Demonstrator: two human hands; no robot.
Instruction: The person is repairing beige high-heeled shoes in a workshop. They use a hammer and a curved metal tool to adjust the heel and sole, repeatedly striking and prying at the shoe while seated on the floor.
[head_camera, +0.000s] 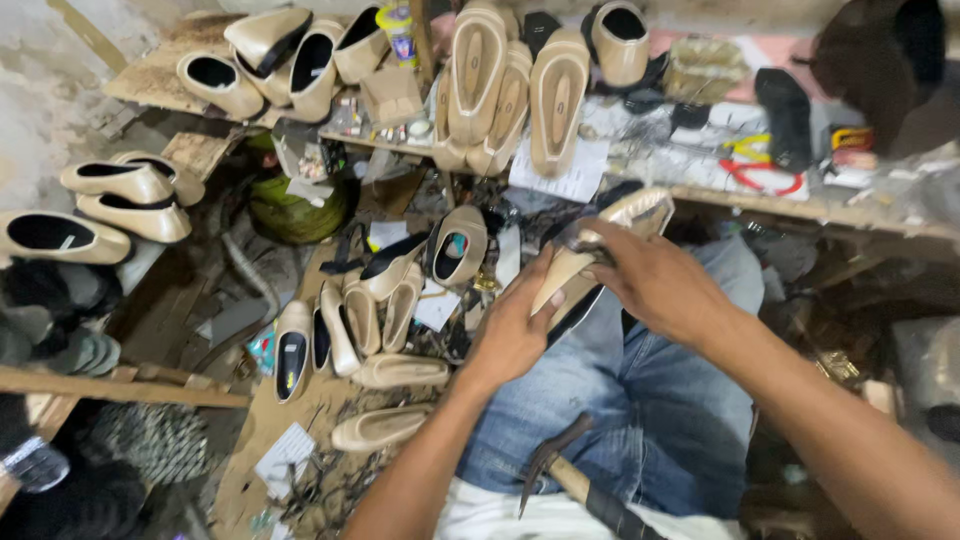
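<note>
Both forearms reached forward over the lap, the left hand (512, 335) gripping the beige shoe (600, 250) from below, the right hand (655, 280) fingers clasped over its top

White paper label (283, 455) on floor

Hammer (570, 478) on lap; shoes (360, 320) left; bench (760, 190) ahead.

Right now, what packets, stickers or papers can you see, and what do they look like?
Paper sheet: white, hanging off the bench edge under the shoe soles.
Small bottle: top shelf, yellow and green label.
Paper slip: white, on the floor board near the left hand.
Small packet: yellow and red, right bench.
</note>
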